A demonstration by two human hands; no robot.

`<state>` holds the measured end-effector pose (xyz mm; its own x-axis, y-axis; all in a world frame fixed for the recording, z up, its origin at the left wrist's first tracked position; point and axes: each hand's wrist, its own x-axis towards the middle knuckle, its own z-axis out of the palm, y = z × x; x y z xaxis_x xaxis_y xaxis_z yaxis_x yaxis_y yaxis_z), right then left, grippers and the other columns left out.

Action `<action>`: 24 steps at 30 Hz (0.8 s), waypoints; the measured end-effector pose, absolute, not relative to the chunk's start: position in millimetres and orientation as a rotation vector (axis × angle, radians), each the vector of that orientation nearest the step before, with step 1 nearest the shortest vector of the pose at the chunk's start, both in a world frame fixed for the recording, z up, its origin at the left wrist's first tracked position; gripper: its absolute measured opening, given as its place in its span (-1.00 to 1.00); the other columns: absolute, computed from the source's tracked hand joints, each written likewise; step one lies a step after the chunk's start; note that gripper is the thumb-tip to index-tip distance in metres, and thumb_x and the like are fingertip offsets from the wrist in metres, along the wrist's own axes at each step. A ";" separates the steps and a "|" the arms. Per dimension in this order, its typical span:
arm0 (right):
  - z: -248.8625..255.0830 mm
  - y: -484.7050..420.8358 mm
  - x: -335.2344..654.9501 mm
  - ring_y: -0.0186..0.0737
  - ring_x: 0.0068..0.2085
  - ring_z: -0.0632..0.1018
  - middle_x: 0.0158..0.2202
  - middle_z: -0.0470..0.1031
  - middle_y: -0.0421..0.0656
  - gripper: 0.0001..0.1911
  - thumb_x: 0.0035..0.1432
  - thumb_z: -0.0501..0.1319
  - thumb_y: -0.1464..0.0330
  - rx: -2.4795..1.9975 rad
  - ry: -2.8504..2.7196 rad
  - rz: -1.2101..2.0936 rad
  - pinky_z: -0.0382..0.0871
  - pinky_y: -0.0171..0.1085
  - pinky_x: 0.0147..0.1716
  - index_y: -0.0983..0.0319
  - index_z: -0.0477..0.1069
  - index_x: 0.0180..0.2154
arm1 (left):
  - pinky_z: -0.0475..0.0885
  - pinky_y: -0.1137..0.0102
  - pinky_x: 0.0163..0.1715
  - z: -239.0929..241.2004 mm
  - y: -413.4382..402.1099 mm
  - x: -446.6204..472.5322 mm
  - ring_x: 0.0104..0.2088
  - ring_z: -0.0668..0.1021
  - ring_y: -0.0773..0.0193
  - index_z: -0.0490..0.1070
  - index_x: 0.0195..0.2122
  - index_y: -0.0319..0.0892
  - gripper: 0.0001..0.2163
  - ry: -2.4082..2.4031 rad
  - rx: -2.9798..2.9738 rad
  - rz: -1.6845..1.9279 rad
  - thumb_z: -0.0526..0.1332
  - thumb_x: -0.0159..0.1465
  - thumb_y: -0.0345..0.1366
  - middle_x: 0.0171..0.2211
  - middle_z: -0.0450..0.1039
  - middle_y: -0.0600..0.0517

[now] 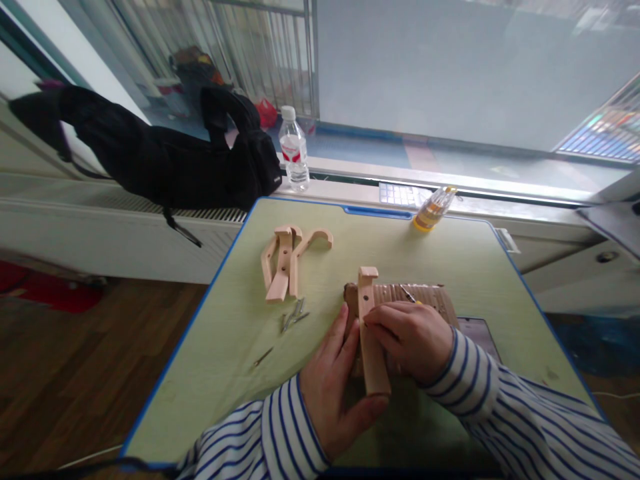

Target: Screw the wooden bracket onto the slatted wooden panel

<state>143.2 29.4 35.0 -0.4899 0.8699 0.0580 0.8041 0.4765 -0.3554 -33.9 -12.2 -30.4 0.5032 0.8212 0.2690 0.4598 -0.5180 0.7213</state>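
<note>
A pale wooden hook (374,363) with a hole in its upper part lies over a piece of corrugated cardboard (440,300). Along its left edge run the fingers of my left hand (333,387), with the thumb against the near end, gripping it. My right hand (413,340) is closed in a pinch at the middle of the hook; whatever is between the fingertips is too small or hidden to name. A thin tool with a yellow part (411,295) lies on the cardboard, partly behind my right hand. Several screws (294,317) and one separate screw (263,357) lie to the left.
More wooden hooks (284,267) lie in a group at the table's back left. A phone (479,333) sits beside my right wrist. At the back stand a yellow-capped bottle (434,210) and a water bottle (295,153). A black bag (200,163) rests on the sill.
</note>
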 end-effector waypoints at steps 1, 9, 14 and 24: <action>35.1 29.6 143.0 -0.33 -0.42 0.46 -0.44 0.48 -0.19 -0.80 0.18 0.03 0.39 -1.441 -2.496 0.417 0.21 -0.35 -0.41 0.22 0.42 -0.35 | -0.01 -0.09 0.15 -30.4 -12.2 -34.1 0.25 -0.09 -0.14 -0.12 0.25 -0.26 -0.27 1.043 2.172 0.813 -0.03 0.19 0.12 0.29 -0.25 -0.22; 36.3 30.5 141.9 -0.33 -0.43 0.46 -0.44 0.49 -0.19 -0.80 0.17 0.02 0.41 -1.456 -2.497 0.437 0.21 -0.35 -0.42 0.22 0.41 -0.35 | -0.02 -0.06 0.16 -30.4 -11.9 -34.4 0.26 -0.11 -0.12 -0.16 0.26 -0.27 -0.27 1.015 2.155 0.790 -0.05 0.20 0.11 0.29 -0.28 -0.21; 34.5 29.9 142.8 -0.33 -0.43 0.44 -0.46 0.46 -0.21 -0.80 0.18 0.02 0.40 -1.423 -2.521 0.408 0.21 -0.35 -0.41 0.22 0.39 -0.39 | -0.03 -0.04 0.17 -30.9 -11.8 -34.7 0.26 -0.11 -0.13 -0.13 0.25 -0.30 -0.26 1.035 2.171 0.780 -0.08 0.20 0.13 0.29 -0.29 -0.21; 31.6 28.6 144.3 -0.33 -0.46 0.40 -0.49 0.42 -0.21 -0.77 0.18 -0.01 0.41 -1.341 -2.545 0.361 0.21 -0.35 -0.43 0.23 0.37 -0.43 | 0.02 -0.03 0.15 -34.7 -13.4 -35.6 0.26 -0.08 -0.12 -0.14 0.25 -0.29 -0.27 1.060 2.201 0.789 -0.06 0.20 0.11 0.29 -0.31 -0.22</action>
